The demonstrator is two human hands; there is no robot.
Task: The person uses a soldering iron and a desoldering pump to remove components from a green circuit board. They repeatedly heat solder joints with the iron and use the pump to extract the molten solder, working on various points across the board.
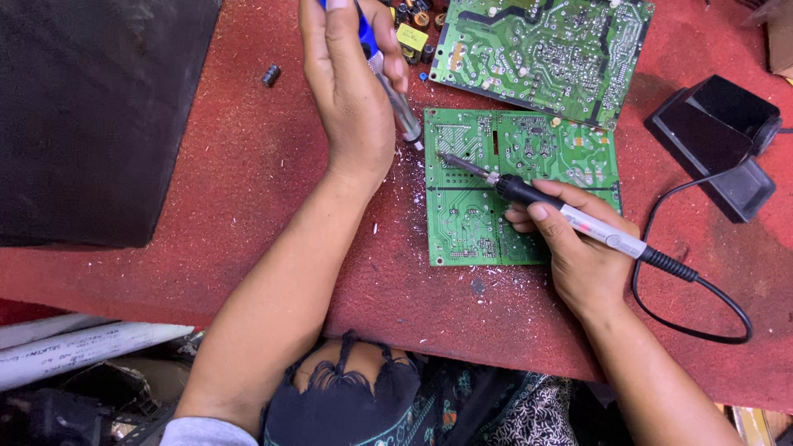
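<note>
My right hand [582, 252] grips soldering iron [570, 216], tip on green circuit board [520, 186] at centre | left hand [351, 83] at 11 o'clock clasps blue-handled desoldering pump [388, 78] | second board [541, 49] at 12 o'clock.

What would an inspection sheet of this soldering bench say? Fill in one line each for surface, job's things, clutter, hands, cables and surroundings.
Surface: red mat, speckled with pale crumbs.
Job's things: soldering iron tip on the near green board; blue-handled tool; second board behind.
Clutter: small black part; loose parts at top edge.
Hands: left hand grips the tool; right hand holds the iron.
Cables: black cord loops right.
Surroundings: black stand; dark box; white pipes.
</note>
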